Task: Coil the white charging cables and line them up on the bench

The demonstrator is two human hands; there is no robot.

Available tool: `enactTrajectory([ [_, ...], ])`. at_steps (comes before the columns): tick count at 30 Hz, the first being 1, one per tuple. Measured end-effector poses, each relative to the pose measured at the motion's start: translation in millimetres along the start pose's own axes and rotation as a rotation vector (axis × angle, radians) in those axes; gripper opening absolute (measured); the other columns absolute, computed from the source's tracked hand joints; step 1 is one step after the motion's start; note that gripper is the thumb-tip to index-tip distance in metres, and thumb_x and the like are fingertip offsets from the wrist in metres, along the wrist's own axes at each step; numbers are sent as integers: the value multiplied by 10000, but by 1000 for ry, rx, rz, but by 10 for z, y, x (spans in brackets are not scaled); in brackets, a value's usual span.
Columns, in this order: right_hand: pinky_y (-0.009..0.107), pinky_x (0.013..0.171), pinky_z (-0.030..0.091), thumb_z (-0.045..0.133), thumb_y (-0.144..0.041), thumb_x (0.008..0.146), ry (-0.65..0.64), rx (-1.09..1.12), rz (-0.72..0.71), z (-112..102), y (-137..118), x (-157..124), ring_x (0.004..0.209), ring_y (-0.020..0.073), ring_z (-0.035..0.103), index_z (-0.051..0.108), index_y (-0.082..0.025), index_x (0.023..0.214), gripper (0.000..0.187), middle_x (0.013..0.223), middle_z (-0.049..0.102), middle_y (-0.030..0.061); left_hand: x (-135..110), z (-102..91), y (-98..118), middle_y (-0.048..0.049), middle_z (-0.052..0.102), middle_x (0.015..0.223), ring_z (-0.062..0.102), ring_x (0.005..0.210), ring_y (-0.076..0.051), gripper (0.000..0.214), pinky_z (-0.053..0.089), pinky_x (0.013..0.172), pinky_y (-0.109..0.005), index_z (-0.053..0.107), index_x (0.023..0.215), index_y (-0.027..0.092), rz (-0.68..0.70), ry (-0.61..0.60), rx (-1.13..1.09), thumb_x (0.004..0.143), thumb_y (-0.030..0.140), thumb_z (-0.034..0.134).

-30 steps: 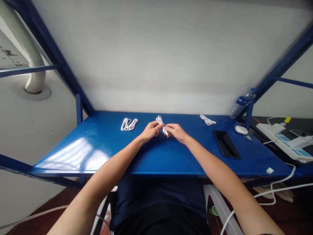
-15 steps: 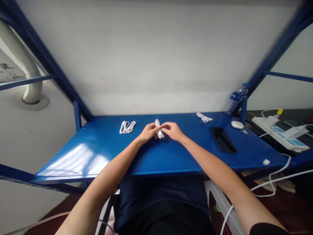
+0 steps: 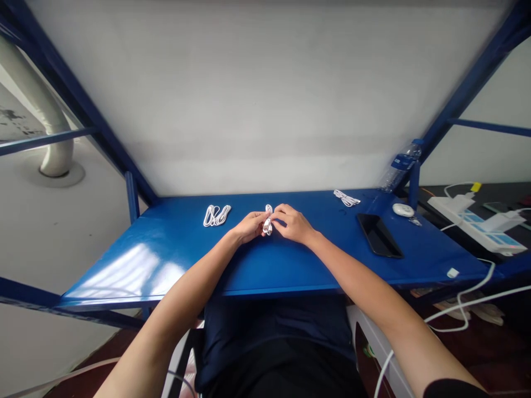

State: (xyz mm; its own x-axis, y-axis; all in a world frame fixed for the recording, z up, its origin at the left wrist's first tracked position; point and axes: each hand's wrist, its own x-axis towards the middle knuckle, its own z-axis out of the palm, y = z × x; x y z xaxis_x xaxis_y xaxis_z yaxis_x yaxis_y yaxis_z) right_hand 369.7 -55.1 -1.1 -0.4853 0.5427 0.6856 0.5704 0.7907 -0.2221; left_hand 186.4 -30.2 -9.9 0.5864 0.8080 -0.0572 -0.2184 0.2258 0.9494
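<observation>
Above the middle of the blue desk [image 3: 290, 265], a folded bundle of white USB cable [image 3: 267, 226] stands roughly upright between my hands. My left hand [image 3: 249, 226] grips it from the left, thumb across the front. From the right, my right hand [image 3: 292, 224] pinches at the bundle's edge with thumb and forefinger, the other fingers curled above. What exactly those fingertips grasp is too small to make out, but they meet the cable. A second coiled white cable [image 3: 216, 216] lies on the desk to the left.
At the back right lie another white cable bundle [image 3: 347, 198] and a plastic bottle [image 3: 401, 165] leaning by the frame. Nearer are a black phone [image 3: 379, 235], a white oval case [image 3: 402, 210] and a small white piece [image 3: 452, 273]. A power strip [image 3: 477, 224] with chargers sits far right.
The cable bundle has turned slightly in my left hand and its lower end has shifted left. My right hand's fingers have lifted and opened a little, with the fingertips still at the bundle.
</observation>
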Motion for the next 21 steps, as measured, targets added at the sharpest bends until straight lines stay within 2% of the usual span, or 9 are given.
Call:
enactTrajectory([
  [3,274,676,465,529,-190,884,13,-62,-22,-9,1,7,836,177,545,664,-232,901,143,938,617,52,2,16,-5,1,549,549,511,471,-81,383,417,441,-203,606,731,100,19,-11,-8,784,467,700],
  [5,288,708,475,519,-191,892,66,-71,-8,0,-8,14,835,181,542,662,-228,907,148,943,618,56,5,56,-2,5,548,561,517,481,-86,375,421,441,-206,599,730,108,63,9,-32,773,464,710],
  [10,338,788,482,512,-173,886,192,-66,21,31,-41,23,863,204,533,659,-215,896,153,973,613,79,13,217,16,4,552,572,530,496,-101,368,447,452,-224,582,719,124,175,104,-96,741,460,733],
  [13,350,788,484,520,-166,874,217,-59,29,47,-44,20,862,209,535,654,-216,859,144,970,611,84,14,276,43,-5,557,570,533,500,-103,335,451,462,-225,588,708,125,208,187,-126,790,433,689],
  [16,348,799,481,527,-170,864,231,-23,39,69,-32,13,866,207,551,636,-218,838,122,957,620,79,3,251,102,-34,602,624,558,529,-106,292,463,480,-222,607,725,116,250,293,-167,855,378,618],
  [18,330,767,485,518,-185,864,240,44,90,84,-22,9,830,195,569,617,-217,829,109,909,627,69,-13,203,144,-57,637,687,586,563,-118,264,485,497,-235,614,748,109,246,302,-188,880,334,579],
  [21,284,643,477,506,-227,861,260,159,245,100,-13,8,669,158,571,588,-210,803,102,773,625,35,-39,154,176,-91,669,753,631,627,-155,244,528,551,-281,608,778,105,164,230,-191,901,301,529],
])
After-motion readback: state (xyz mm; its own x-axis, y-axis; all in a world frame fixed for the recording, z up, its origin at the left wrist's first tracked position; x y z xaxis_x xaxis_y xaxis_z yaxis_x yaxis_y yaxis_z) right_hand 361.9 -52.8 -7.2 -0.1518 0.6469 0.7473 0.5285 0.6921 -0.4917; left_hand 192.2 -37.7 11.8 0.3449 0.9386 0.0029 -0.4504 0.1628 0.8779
